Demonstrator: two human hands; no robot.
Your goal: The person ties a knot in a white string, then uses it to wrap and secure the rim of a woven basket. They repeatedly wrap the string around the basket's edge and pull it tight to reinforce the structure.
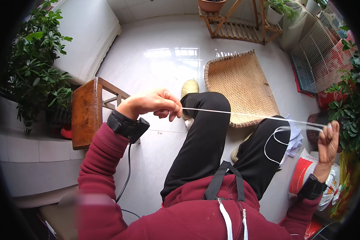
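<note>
A thin white cord (pixel 224 112) runs taut across my lap, from one hand to the other. My left hand (pixel 159 105) is closed in a pinch on its left end, out over the floor left of my knee. At the far right my right hand (pixel 329 140) is raised, with its fingers closed on the other end of the cord. A slack loop of the cord hangs from the right part over my right thigh. Beside that thigh lies a crumpled pale blue and white cloth or paper (pixel 294 138).
A woven wicker scoop basket (pixel 240 84) lies on the floor in front of me. To the left stands a wooden stool (pixel 84 114), near a leafy plant (pixel 40 60). On the right are a wire cage (pixel 318 52) and a red-and-white sack (pixel 302 176). A wooden rack (pixel 240 33) stands at the back.
</note>
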